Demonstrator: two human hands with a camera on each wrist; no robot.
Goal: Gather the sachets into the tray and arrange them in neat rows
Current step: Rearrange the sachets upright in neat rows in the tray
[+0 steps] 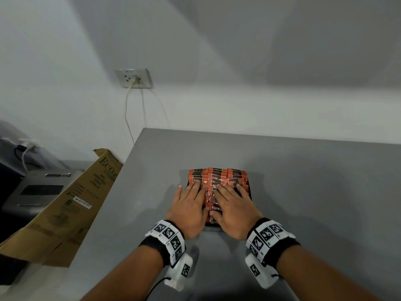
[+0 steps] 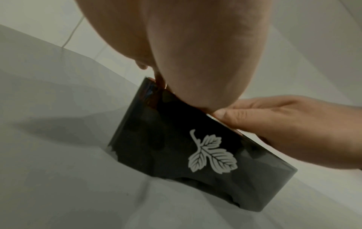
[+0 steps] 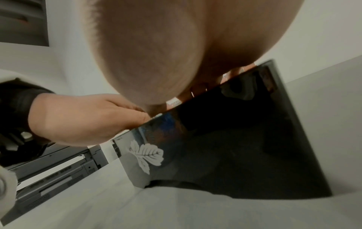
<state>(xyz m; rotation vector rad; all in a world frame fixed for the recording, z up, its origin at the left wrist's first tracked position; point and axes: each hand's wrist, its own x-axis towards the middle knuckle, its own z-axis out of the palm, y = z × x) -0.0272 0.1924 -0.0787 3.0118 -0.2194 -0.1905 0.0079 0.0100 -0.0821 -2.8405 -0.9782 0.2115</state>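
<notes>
From the head view, your left hand [image 1: 188, 210] and right hand [image 1: 234, 210] lie flat, fingers straight, on the sachets [image 1: 217, 179] filling the tray [image 1: 250, 193] on the surface [image 1: 303, 192]. Press evenly, nudging rows straight. The wrist views show the tray's dark wall [image 2: 176, 139]; don't tip it.

"ECO" printed on carton [image 1: 65, 205], its white sticker [image 1: 82, 200] reading "SM-ECM135-NDC"; lettering on sachets [image 1: 217, 181] too blurred to read.

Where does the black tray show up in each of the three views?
Head: the black tray sits centre, mostly hidden under sachets and both hands.
Left wrist: tray wall fills the centre.
Right wrist: tray wall centre-right.
Shared landmark: white leaf print, wrist views only.
</notes>
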